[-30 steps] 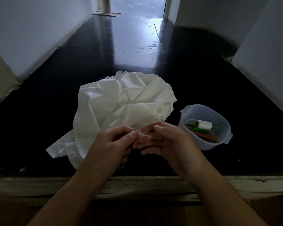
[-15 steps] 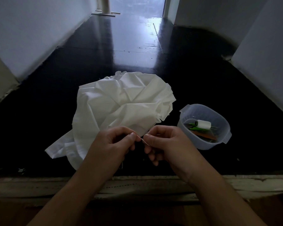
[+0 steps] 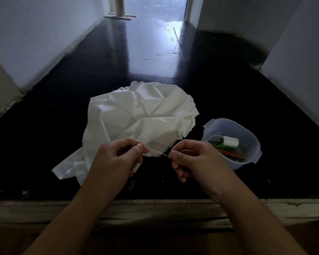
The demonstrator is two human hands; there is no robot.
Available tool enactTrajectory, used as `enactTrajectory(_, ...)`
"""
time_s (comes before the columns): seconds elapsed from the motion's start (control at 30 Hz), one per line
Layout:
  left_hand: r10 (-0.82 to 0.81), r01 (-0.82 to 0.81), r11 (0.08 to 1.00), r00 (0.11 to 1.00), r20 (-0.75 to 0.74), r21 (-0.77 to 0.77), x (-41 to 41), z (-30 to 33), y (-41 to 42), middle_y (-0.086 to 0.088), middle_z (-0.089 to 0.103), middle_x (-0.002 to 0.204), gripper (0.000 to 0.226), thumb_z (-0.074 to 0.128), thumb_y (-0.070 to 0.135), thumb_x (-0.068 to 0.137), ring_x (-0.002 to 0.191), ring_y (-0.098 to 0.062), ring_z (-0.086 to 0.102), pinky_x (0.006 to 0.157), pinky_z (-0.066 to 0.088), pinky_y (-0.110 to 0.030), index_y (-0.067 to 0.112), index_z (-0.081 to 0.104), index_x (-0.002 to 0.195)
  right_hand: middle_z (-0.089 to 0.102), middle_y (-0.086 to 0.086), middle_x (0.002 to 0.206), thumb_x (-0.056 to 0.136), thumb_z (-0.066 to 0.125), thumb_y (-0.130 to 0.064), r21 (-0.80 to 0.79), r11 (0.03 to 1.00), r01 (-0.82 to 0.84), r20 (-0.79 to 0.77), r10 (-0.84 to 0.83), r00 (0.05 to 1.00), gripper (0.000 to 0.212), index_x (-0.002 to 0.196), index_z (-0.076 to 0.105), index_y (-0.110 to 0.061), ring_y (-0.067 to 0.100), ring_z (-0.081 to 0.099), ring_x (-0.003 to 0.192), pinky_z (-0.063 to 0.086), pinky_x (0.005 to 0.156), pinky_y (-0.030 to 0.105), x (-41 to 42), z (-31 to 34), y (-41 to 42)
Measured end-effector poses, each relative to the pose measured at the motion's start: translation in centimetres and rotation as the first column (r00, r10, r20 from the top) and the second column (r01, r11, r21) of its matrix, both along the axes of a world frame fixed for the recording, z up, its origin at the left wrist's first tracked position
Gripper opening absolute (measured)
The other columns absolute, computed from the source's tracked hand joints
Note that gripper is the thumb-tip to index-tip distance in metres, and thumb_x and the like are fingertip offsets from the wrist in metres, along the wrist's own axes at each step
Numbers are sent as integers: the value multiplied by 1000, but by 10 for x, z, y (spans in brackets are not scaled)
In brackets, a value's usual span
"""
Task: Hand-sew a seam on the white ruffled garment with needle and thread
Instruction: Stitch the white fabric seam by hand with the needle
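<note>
Left hand (image 3: pixel 118 159) and right hand (image 3: pixel 191 159) raised side by side low in the view, a little apart, both above the near edge of the floor (image 3: pixel 63 126). Left hand with fingers curled, thumb and forefinger pinching one end of a thread (image 3: pixel 156 152). Right hand likewise curled, thumb and forefinger pinching the other end. Thread pale and thin, stretched almost straight between the two pinches, with a small kink or knot near its middle. More thread (image 3: pixel 132 184) dangling in loose loops below the left hand. Needle too small to make out.

White garment (image 3: pixel 136 116) crumpled in a heap on the dark glossy floor, directly beyond the hands, ruffled edge showing at its far side and along its right side. Near left corner of the cloth partly hidden behind the left hand.

Clear plastic bowl (image 3: pixel 254 155) on the floor just right of the garment, not touching it. Inside: a white spool (image 3: pixel 229 141) lying on its side, something green and something orange beneath it. Pale walls on both sides; worn wooden ledge (image 3: pixel 155 210) across the bottom, under the forearms.
</note>
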State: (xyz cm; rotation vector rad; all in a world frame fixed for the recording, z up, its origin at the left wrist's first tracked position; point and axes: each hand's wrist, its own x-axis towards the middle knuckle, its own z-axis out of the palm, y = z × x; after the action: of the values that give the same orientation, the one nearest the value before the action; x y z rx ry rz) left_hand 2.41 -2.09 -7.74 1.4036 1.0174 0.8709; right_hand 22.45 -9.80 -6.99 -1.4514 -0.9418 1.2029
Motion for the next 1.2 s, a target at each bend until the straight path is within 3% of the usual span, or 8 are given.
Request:
enactTrajectory(0.4,7,-6,1000,1000,-27,30,-1,2,-1,2,61,63,25,64,16,100,55,-17,46,57,36,-29,21,81,82,75,1,72,94,69,-11,-175,985,12,549,87,831,17,99,73,-26,10,68,59,55,55,24,12,2,-6)
enactTrajectory(0.53,-37,47,996,993,-111,80,1,4,-4,4,64,63,25,66,18,100,53,-6,53,56,40,-22,25,81,80,69,-15,111,84,64,-3,-110,994,-20,732,95,675,46,120,71,-32,0,66,92,58,78,20,4,-1,-5)
enactTrajectory(0.67,-96,120,985,978,-184,125,5,8,-7,7,69,67,21,68,19,96,57,1,61,55,45,-14,26,80,81,62,-21,129,89,72,-9,41,974,-221,528,167,833,58,139,58,-36,-3,58,121,52,102,24,-19,9,-4)
enactTrajectory(0.77,-139,172,975,967,-215,142,4,9,-8,4,76,78,19,69,20,96,74,-8,73,68,55,-22,25,81,82,76,-15,103,95,73,-20,26,966,-256,511,207,834,33,123,67,-36,-3,70,99,58,90,23,-28,7,-3)
enactTrajectory(0.83,-160,197,971,956,-246,134,3,9,-7,4,72,71,20,69,21,96,64,-5,67,62,50,-20,25,80,80,74,-8,75,98,70,-25,24,979,-200,545,155,824,8,99,74,-32,3,70,69,58,68,24,-27,9,-3)
enactTrajectory(0.9,-185,216,971,949,-257,99,2,11,-5,5,65,63,20,69,23,96,55,-3,58,55,43,-17,25,79,78,67,-3,63,99,68,-23,74,985,-154,541,90,836,18,82,77,-26,4,60,55,48,55,23,-20,10,-3)
enactTrajectory(1.1,-209,222,975,951,-229,31,-5,16,1,13,55,51,21,68,22,97,50,1,51,57,40,-18,24,81,81,51,-1,53,98,63,-6,197,966,169,229,-213,950,29,73,75,-14,7,44,48,34,47,17,7,16,-4)
enactTrajectory(1.2,-233,240,971,952,-198,12,-8,18,4,12,56,55,22,67,23,97,52,-4,50,61,41,-27,25,81,81,42,-5,50,100,61,-8,212,899,384,58,-403,913,28,75,73,-12,10,33,47,25,48,26,18,16,-6)
